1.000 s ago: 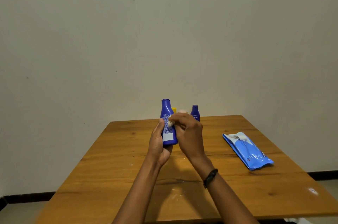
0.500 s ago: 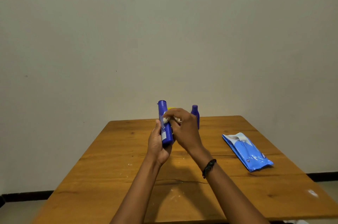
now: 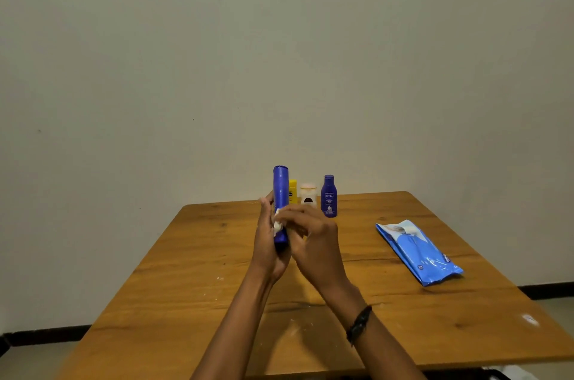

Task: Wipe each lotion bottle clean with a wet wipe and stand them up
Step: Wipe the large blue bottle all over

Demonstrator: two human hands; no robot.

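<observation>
So the left hand [image 3: 267, 243] is wrapped round the tall blue bottle [image 3: 280, 190], holding it upright above the surface [image 3: 186, 302]. The right hand [image 3: 313, 240] pinches a white wipe [image 3: 277, 224] against its side. A yellow bottle [image 3: 293, 192], pale jar [image 3: 308, 195] and small blue bottle [image 3: 329, 196] stand behind, with the wipe pack [image 3: 417, 252] lying to the right.

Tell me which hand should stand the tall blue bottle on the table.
Left. The left hand grips the tall blue bottle upright above the table, while the right hand pinches the wet wipe against it.
</observation>
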